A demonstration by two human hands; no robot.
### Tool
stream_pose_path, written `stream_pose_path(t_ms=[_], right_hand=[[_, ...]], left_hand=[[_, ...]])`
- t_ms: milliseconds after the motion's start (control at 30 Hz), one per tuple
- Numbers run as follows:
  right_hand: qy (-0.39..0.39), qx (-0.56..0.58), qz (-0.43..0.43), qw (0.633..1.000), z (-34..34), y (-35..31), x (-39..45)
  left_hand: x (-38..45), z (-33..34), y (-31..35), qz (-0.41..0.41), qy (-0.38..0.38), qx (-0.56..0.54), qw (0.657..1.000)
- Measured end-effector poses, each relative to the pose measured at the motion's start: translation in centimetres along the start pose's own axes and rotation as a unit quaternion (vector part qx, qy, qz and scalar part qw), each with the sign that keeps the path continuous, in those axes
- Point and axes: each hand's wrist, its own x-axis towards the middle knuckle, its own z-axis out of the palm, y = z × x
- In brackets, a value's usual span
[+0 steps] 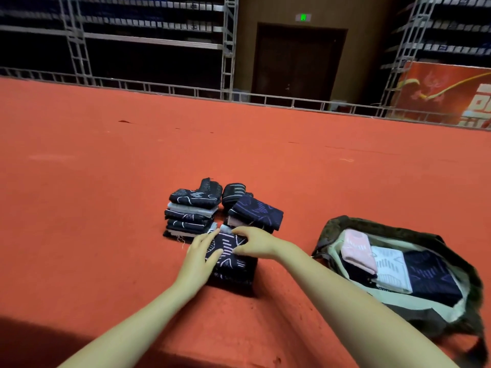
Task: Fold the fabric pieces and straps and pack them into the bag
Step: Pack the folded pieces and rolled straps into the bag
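A folded dark fabric piece with pale line markings [231,261] is seen at the centre of the frame, flat on a red floor. Just above and left of it, a stack of folded dark and grey pieces [191,212] is piled; a second, shorter stack topped by a navy piece [256,212] is set beside it, with rolled dark straps [233,192] behind. At lower right, an open dark bag [398,272] is laid on its side, with pink, white and navy folded pieces packed inside in a row.

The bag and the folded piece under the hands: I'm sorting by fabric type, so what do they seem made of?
The bag looks like soft dark cloth with a pale smooth lining: its rim slumps. The folded piece looks like thin matte printed cloth, dark with pale lines, holding flat creases. Exact fibre cannot be told.
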Motion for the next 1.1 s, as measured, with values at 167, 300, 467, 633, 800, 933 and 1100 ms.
stream_pose_path(t_ms=[167,300,467,633,800,933,1100], right_hand=[[0.040,0.000,-0.024,0.999,1.7,0.8,-0.3],[0.098,0.091,-0.033,0.990,2.1,1.2,-1.4],[0.215,0.318,-0.035,0.923,0.6,1.1,-4.2],[0.290,0.462,-0.061,0.836,-1.8,1.8,-8.3],[0.340,0.486,-0.063,0.802,-3.1,3.5,-12.4],[0.360,0.463,-0.043,0.809,-4.1,6.2,-15.3],[0.369,0.401,-0.013,0.838,-5.4,9.9,-18.9]], left_hand=[[0.1,0.0,-0.3,0.003,-0.011,0.009,1.000],[0.4,-0.4,0.8,-0.007,-0.025,0.033,0.999],[0.7,-2.4,5.8,-0.031,0.083,-0.022,0.996],[0.0,-1.0,12.0,-0.057,0.044,-0.186,0.980],[-0.3,2.8,17.8,-0.079,0.017,-0.297,0.952],[-0.6,6.1,20.8,-0.026,0.002,-0.232,0.972],[-1.1,10.7,23.7,0.021,-0.031,-0.176,0.984]])
